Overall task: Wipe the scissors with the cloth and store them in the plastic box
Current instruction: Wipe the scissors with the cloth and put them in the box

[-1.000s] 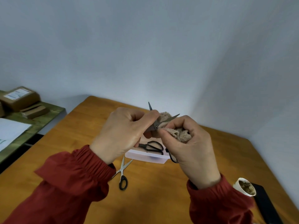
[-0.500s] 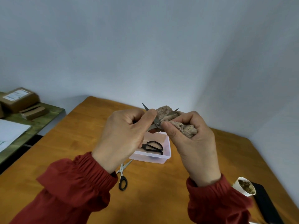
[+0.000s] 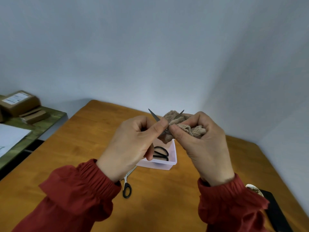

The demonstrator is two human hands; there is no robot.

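Where a green side table [image 3: 50, 118] edges in at far left, two cardboard boxes [image 3: 20, 102] and a white sheet [image 3: 11, 136] lie on it. The wooden bench [image 3: 66, 148] fills the rest. The left hand [image 3: 132, 144], raised above the bench, has its fingers [image 3: 158, 129] curled round the open scissors [image 3: 154, 115], thumb and forefinger pinching near the pivot. The two blades point up and apart in a V. Below that wrist a second pair [image 3: 127, 188], with a black loop handle, lies flat on the bench near the box [image 3: 173, 158]. The box, clear plastic, stands on the bench under the hands and holds a black pair [image 3: 161, 154]. The cloth [image 3: 197, 131], tan and fluffy, is bunched around the right-hand blade, whose tip pokes out on top. The right hand [image 3: 205, 148] grips the cloth, its fingers [image 3: 177, 131] closed on it and pressing it to the blade. At far right a paper cup [image 3: 254, 190] stands beside a flat black object [image 3: 274, 210], partly behind the red sleeve [image 3: 230, 203].
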